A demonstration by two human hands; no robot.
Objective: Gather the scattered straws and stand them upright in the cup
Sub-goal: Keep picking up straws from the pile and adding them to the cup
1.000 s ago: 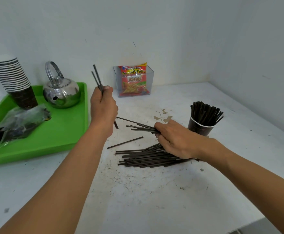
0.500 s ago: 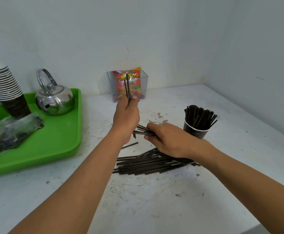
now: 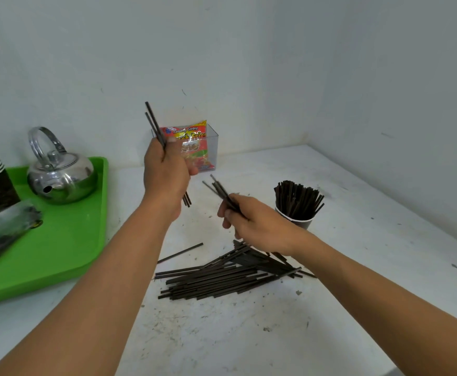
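Straws [image 3: 154,123] stand gripped in left hand [image 3: 165,172]; right hand [image 3: 257,226] grips more above the pile [image 3: 222,280].

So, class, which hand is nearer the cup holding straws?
Right. The right hand grips straws just left of the cup in the picture; the left hand is farther away, raised before the snack packet.

Head view. Soft, even, fairly bright light with no visible source; the white walls shade to grey toward the upper right. Shadows on the worktop [image 3: 363,240] are faint and soft-edged, as beside the cup [image 3: 302,222]. The steel kettle [image 3: 62,176] carries sharp white highlights. The straws [image 3: 219,189] in the right hand [image 3: 260,226] are slightly blurred. Wide-angle distortion stretches both forearms toward the lower corners; detail softens at the left edge.
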